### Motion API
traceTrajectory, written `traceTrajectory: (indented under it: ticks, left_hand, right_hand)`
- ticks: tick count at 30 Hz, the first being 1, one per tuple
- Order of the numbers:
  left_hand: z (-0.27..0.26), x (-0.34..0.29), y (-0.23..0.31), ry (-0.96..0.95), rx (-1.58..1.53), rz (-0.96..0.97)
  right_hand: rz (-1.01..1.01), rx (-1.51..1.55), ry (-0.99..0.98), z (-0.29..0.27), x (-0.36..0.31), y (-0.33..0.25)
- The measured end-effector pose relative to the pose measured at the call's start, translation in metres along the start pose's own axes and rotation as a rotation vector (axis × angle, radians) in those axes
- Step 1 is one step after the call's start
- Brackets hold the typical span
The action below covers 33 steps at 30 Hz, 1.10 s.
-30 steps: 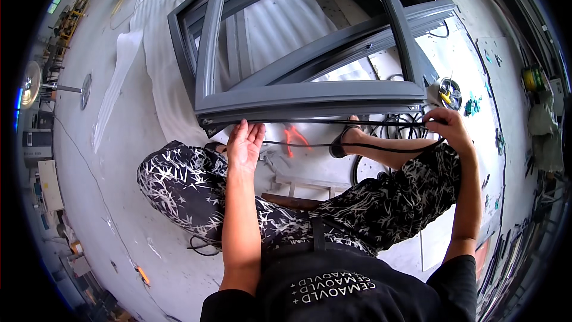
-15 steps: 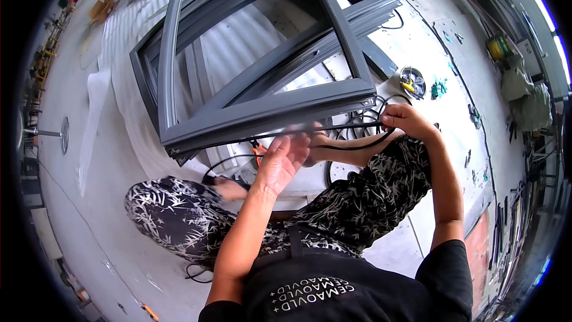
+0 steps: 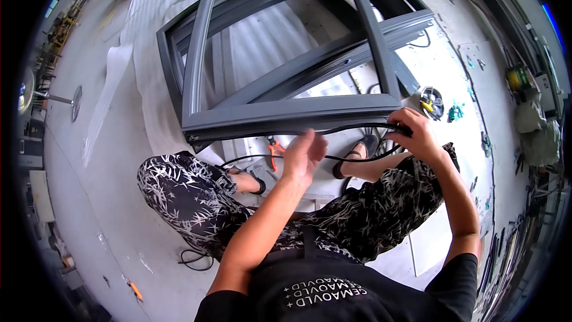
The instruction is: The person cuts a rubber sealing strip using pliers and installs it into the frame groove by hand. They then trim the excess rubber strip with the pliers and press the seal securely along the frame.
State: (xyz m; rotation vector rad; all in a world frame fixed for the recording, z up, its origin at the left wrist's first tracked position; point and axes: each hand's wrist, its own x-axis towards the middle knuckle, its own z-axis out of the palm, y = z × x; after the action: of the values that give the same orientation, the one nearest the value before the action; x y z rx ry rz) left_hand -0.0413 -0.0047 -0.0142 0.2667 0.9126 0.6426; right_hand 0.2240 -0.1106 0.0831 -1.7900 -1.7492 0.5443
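A grey metal window frame [image 3: 292,109] stands tilted in front of me, its lower rail facing my knees. Along that rail runs a black rubber strip [image 3: 353,127], and a slack loop of it hangs below. At the rail's right corner my right hand [image 3: 413,133] is closed on the strip. Near the rail's middle is my left hand [image 3: 305,156], slightly blurred, with fingers stretched up beside the strip and nothing visible in them. Whether it touches the strip I cannot tell.
Orange-handled pliers [image 3: 273,154] are between my feet. A round container [image 3: 431,103] with yellow items stands right of the frame. White foam sheeting [image 3: 146,77] covers floor at left; an orange-handled tool [image 3: 136,290] lies lower left. Long profiles [image 3: 506,262] line the right side.
The view has shifted, so the frame appears lower and further right. My left hand has turned from palm-up to more edge-on. The strip by my right hand now bows up off the rail.
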Motion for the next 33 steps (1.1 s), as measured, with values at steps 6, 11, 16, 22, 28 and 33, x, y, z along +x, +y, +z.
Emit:
traceTrajectory:
  ticks: [6, 11, 16, 22, 28, 33]
  left_hand:
    - [-0.001, 0.001, 0.001, 0.059, 0.04, -0.007]
    - [-0.033, -0.012, 0.019, -0.043, 0.174, 0.024]
    - [-0.114, -0.015, 0.082, 0.251, -0.021, 0.376]
    - [-0.13, 0.001, 0.102, 0.179, -0.139, 0.493]
    - [-0.117, 0.02, 0.101, 0.422, -0.045, 0.633]
    - [-0.129, -0.002, 0.107, 0.146, -0.051, 0.449]
  right_hand:
    - [-0.316, -0.422, 0.15, 0.022, 0.004, 0.011]
    - [-0.106, -0.556, -0.039, 0.032, 0.004, 0.023]
    - [0.047, -0.528, -0.082, 0.035, 0.01, 0.025]
    - [0.086, -0.392, -0.094, 0.037, 0.008, 0.032]
    - [0.146, -0.327, -0.126, 0.037, 0.012, 0.026]
    - [0.155, -0.298, -0.13, 0.036, 0.011, 0.026]
